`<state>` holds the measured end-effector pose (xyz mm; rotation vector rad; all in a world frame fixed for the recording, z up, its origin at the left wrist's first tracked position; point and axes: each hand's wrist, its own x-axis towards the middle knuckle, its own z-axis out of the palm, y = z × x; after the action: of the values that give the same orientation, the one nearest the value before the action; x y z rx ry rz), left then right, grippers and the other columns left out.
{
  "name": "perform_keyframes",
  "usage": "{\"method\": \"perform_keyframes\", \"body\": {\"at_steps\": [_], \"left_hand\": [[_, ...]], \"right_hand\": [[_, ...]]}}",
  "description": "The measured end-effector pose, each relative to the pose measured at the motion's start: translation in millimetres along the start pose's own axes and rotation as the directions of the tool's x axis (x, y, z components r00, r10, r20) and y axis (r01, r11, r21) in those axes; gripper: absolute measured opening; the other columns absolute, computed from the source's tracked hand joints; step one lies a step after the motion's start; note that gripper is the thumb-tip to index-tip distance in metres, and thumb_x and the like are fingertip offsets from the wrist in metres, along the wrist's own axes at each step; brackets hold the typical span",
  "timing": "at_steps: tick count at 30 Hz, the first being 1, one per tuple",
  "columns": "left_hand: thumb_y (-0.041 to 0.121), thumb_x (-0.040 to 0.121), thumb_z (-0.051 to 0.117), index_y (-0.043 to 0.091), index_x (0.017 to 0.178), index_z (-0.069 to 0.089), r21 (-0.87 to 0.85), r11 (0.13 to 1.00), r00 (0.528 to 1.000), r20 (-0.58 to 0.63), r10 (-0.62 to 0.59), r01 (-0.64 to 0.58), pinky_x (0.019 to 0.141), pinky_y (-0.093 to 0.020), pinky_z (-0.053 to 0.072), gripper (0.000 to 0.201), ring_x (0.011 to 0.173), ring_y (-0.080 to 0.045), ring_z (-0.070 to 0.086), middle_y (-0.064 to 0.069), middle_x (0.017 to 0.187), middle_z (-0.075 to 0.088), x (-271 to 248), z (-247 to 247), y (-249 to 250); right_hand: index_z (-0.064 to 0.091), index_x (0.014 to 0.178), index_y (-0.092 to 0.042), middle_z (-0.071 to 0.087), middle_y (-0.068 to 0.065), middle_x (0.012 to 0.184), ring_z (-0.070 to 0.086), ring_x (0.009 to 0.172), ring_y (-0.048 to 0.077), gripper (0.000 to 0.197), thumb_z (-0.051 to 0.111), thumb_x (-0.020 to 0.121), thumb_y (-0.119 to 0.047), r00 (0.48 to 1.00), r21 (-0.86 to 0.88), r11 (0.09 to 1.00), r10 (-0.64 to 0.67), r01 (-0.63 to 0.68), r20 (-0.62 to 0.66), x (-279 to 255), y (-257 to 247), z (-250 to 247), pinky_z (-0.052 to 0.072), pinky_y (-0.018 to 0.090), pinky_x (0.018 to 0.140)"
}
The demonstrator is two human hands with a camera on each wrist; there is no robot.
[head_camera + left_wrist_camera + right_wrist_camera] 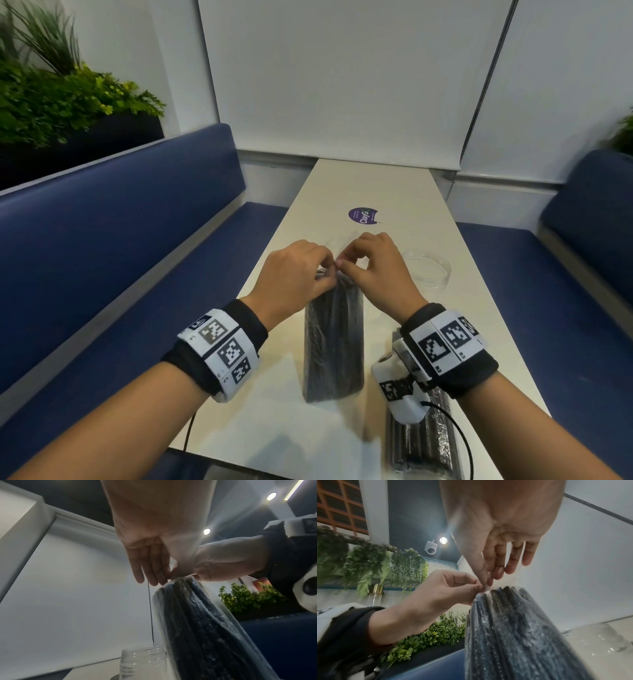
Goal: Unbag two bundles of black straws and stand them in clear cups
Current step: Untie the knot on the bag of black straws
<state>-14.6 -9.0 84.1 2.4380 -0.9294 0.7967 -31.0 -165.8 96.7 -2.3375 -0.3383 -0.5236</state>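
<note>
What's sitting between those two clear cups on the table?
In the head view, the right hand pinching the bagged straw bundle top covers most of the stretch between the left cup and right cup.

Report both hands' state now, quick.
Left hand: pinching the top edge of the upright clear bag of black straws.
Right hand: pinching the same bag top, beside the left.
</note>
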Motion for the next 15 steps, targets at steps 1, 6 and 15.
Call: {"method": "perform_keyframes", "body": {"at_steps": [1,6,15], "left_hand": [[0.028,0.077,0.060,0.010,0.077,0.067,-0.007,1.000,1.000,-0.009,-0.011,0.011,0.054,-0.021,0.044,0.019,0.060,-0.018,0.063,-0.004,0.070,0.070,0,0,1],[0.023,0.078,0.066,0.013,0.076,0.061,-0.242,0.952,0.980,-0.017,-0.198,0.188,0.064,-0.024,0.048,0.011,0.070,-0.016,0.058,0.000,0.074,0.065,-4,5,8],[0.030,0.084,0.065,0.015,0.092,0.068,-0.402,0.885,0.964,-0.016,-0.264,0.235,0.080,-0.031,0.056,0.018,0.085,-0.015,0.065,0.001,0.089,0.070,-12,4,8]], "right_hand": [[0.066,0.077,-0.014,0.058,-0.006,0.079,0.045,0.087,0.018,0.009,0.061,0.081,-0.019,1.000,-0.007,1.000,-0.005,0.005,0.000,0,0,0,0.035,0.030,0.077],[0.066,0.080,-0.018,0.056,-0.008,0.081,0.045,0.086,0.019,0.009,0.060,0.083,-0.023,1.000,0.016,1.000,0.018,-0.018,-0.005,-2,6,-2,0.037,0.035,0.079],[0.066,0.084,-0.010,0.056,-0.002,0.082,0.050,0.092,0.023,0.013,0.059,0.084,-0.022,0.994,0.051,0.993,0.104,-0.102,-0.025,-7,7,-5,0.041,0.041,0.085]]}}
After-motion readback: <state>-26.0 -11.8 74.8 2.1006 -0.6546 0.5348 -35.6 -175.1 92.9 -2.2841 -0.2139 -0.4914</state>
